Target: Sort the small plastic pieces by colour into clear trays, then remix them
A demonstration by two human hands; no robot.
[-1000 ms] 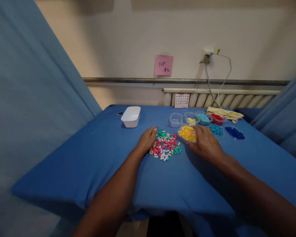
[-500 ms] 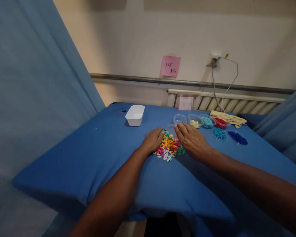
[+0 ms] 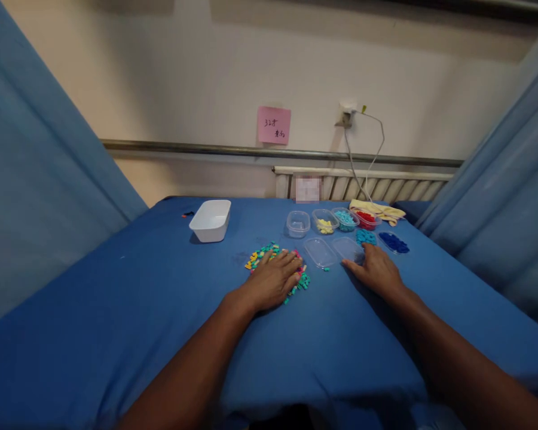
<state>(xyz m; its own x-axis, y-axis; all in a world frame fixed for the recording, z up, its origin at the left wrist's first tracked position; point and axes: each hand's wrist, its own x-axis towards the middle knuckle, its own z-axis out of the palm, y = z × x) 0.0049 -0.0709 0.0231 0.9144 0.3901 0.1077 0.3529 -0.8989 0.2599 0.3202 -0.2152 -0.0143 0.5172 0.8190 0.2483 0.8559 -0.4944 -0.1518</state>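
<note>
Several small plastic pieces in green, yellow, pink and white form a loose pile [image 3: 302, 282] on the blue cloth. My left hand [image 3: 275, 278] lies flat across them with fingers stretched out, hiding the middle of the pile. To the right, my right hand [image 3: 376, 272] is low over the cloth, thumb and fingers apart. Its thumb is at the near edge of a clear plastic lid [image 3: 346, 248]; whether it touches the lid I cannot tell. Another clear lid [image 3: 320, 253] lies between the hands, with one green piece [image 3: 326, 269] beside it.
Behind the lids stand an unfilled clear tub [image 3: 298, 223] and tubs of yellow [image 3: 325, 226], light blue [image 3: 345, 218] and red pieces [image 3: 366, 220]. Turquoise [image 3: 366, 237] and dark blue pieces [image 3: 394, 242] lie nearer. A white bin [image 3: 211, 221] stands left, a yellow cloth [image 3: 379, 209] back right.
My right hand has left the pile's right side and moved right to the clear lids. My left hand has gone from the pile's left edge onto its top. The view has shifted.
</note>
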